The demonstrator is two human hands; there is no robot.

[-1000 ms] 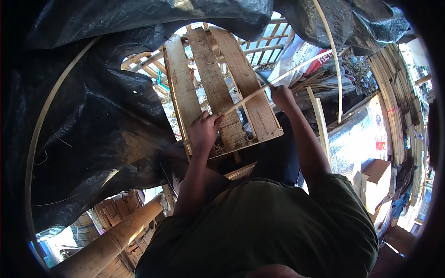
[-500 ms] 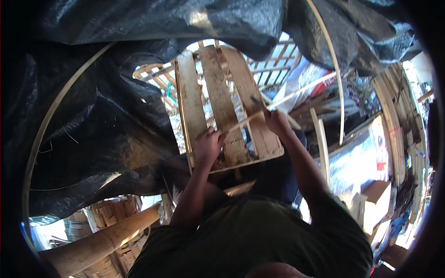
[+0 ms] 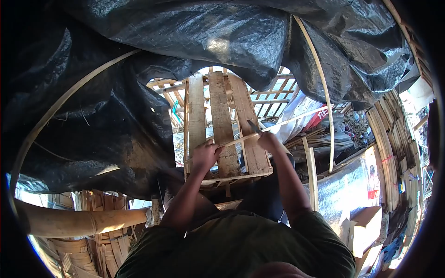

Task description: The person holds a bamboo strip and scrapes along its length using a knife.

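A long pale bamboo strip (image 3: pixel 292 121) runs at a slant over a slatted wooden crate (image 3: pixel 225 134). Near its lower end my left hand (image 3: pixel 205 154) is closed around the strip, above the crate's left boards. My right hand (image 3: pixel 269 141) is wrapped round a knife (image 3: pixel 253 126), whose dark blade points up and left across the strip. The knife's handle is mostly hidden in my fingers. Beyond my right hand the strip continues toward the upper right. The crate stands between my legs, its near edge close to my lap.
Black plastic sheeting (image 3: pixel 185 37) hangs overhead and at the left, with thin bent poles along it. A thick bamboo pole (image 3: pixel 88 219) lies at the lower left. To the right are an upright strip (image 3: pixel 311 176), a cardboard box (image 3: pixel 366 229) and stacked bamboo slats (image 3: pixel 389 153).
The view has shifted, so the crate appears lower and more upright. Both hands keep their grips on the bamboo strip and the knife, and the knife stays by the strip.
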